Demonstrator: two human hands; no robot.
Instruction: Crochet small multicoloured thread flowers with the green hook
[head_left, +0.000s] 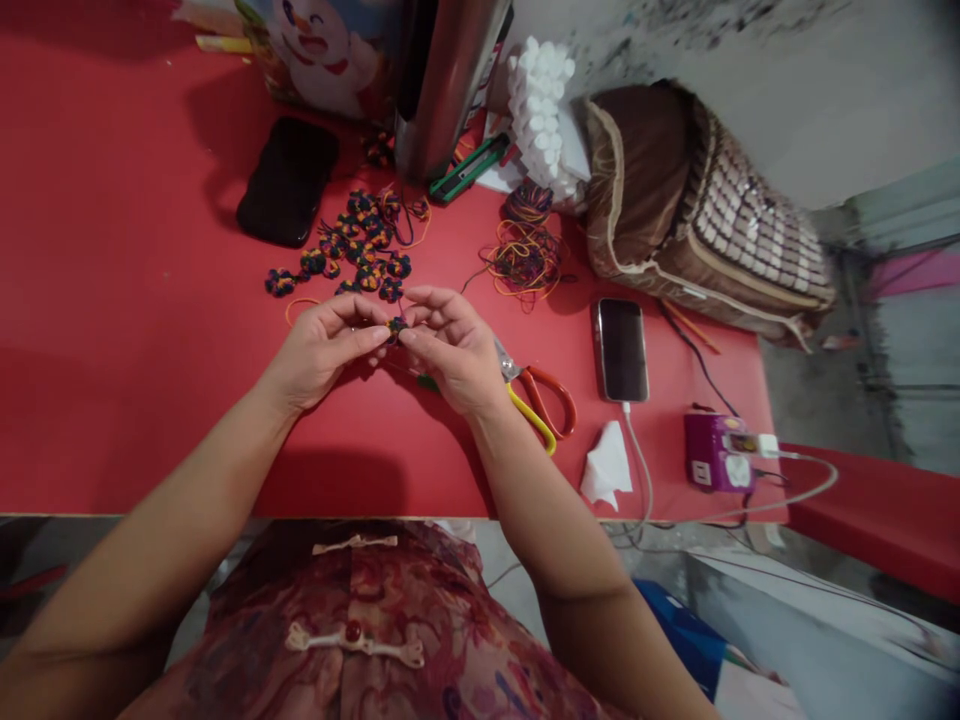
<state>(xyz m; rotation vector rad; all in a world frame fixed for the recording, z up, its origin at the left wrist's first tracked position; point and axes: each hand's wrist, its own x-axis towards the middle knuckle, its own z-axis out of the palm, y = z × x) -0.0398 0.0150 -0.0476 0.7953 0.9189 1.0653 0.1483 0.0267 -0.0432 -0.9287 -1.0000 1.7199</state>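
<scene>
Between the fingertips of my left hand (334, 345) and my right hand (450, 345) is a small knotted cord flower (397, 328), dark with orange and green in it. Both hands pinch it, one from each side, above the red table (180, 400). Just beyond my fingers lies a cluster of similar knotted flowers (360, 240) in dark, orange and purple cord. Scissors (536, 390) with one red and one yellow handle lie partly under my right hand, their blades mostly hidden. A tangle of purple and orange cord (525, 255) rests farther right.
A black phone (289, 180) lies at the back left. Behind the flowers stand a metal cylinder (446, 90) and a green utility knife (470, 168). To the right are a brown cushion (705, 210), a charging phone (622, 350), a crumpled tissue (607, 467) and a purple box (709, 452).
</scene>
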